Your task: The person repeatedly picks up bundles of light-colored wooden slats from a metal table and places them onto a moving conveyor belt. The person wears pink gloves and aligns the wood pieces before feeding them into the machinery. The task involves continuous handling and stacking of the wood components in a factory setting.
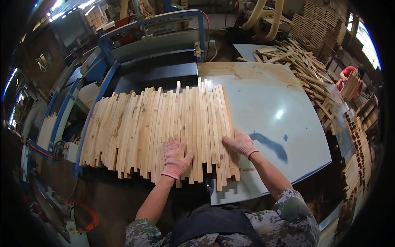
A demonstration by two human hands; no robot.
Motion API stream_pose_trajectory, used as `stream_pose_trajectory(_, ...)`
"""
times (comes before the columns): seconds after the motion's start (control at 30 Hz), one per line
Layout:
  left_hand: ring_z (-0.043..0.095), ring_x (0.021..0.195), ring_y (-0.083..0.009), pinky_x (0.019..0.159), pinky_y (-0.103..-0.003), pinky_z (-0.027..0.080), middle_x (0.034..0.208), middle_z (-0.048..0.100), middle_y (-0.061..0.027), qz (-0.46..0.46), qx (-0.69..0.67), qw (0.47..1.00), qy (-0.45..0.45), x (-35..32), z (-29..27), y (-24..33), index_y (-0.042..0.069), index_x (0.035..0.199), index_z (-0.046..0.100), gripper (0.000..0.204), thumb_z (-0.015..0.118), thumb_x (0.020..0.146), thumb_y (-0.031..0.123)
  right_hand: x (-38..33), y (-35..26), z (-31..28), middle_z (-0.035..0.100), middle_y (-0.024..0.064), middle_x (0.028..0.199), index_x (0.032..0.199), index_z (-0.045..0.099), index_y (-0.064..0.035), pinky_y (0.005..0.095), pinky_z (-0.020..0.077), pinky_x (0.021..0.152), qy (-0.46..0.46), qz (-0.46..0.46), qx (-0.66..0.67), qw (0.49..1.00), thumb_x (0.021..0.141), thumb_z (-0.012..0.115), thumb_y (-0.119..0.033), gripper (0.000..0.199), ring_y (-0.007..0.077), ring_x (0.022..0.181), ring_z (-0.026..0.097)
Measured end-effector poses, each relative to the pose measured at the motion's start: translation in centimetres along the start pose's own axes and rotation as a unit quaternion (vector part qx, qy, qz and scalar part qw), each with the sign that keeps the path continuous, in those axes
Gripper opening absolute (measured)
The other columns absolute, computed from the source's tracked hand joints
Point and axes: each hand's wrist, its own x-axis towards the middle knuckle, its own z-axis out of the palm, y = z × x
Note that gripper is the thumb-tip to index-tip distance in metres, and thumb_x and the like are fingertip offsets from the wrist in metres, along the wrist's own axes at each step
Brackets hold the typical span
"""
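A wide row of pale wooden strips (pixel 140 127) lies side by side in front of me, their ends uneven. My left hand (pixel 176 156), in a pinkish knit work glove, rests flat on top of the strips near their close ends, fingers stretched out. At the row's right edge my right hand (pixel 240 143), gloved alike, presses against the side of the outermost strip. Its thumb reaches over the top and its fingers point forward, partly hidden along the edge. Neither hand is wrapped round a strip.
Under the strips' right side is a shiny grey-white tabletop (pixel 284 107) with a dark smear. A blue-framed machine (pixel 154 49) with a dark bed adjoins it. Loose strips (pixel 306 74) are heaped at the far right. Another person in red (pixel 349 80) holds wood there. An orange coiled hose (pixel 92 216) hangs lower left.
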Motion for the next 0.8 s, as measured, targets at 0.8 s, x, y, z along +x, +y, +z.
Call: stream_pose_trajectory(0.8,0.026,0.163,-0.0428,0.134,-0.058,0.010,0.175,0.034,-0.0209,0.027,0.066,0.997,-0.015,0.8,2.1,2.8,0.018,0.166,0.047,0.076,0.059,0.103,0.059,6.0,-1.4,3.1,0.042,0.0197,0.171,0.160,0.050,-0.0081,0.0590,0.0176,0.132,0.154,-0.122,-0.197,0.961,0.097,0.060,-0.036,0.069,0.0405,0.162,0.032)
